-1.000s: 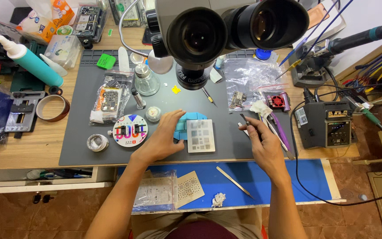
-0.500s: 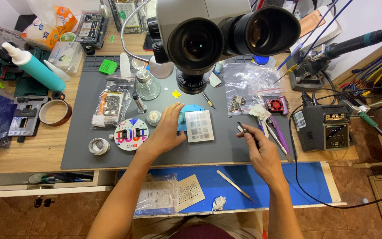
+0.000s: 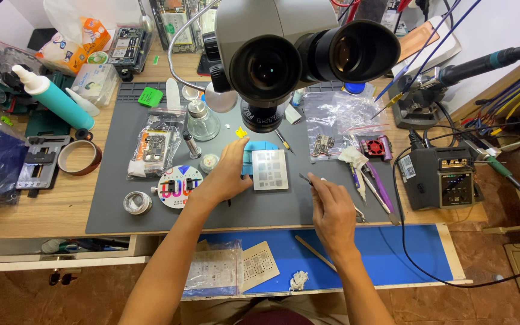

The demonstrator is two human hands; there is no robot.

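Observation:
My left hand [image 3: 225, 174] rests on the grey work mat [image 3: 121, 222], its fingers pressed against the left side of a blue holder [image 3: 254, 157] that carries a square metal stencil [image 3: 269, 170]. My right hand [image 3: 331, 210] grips thin tweezers [image 3: 306, 179], their tip pointing left toward the stencil's right edge, a short gap away. A big microscope head [image 3: 290, 54] hangs over the back of the mat and hides what lies beneath it.
A round colourful disc [image 3: 179, 186], small tins and a bagged circuit board [image 3: 154, 147] lie left. A soldering station [image 3: 443, 177] stands right, with cables. Tools and a white wad [image 3: 356, 157] sit nearby. A blue drawer mat [image 3: 392, 253] holds more stencils and a stick.
My right hand has slid left and slightly down, bringing the tweezers closer to the stencil. The left hand stays pressed on the blue holder.

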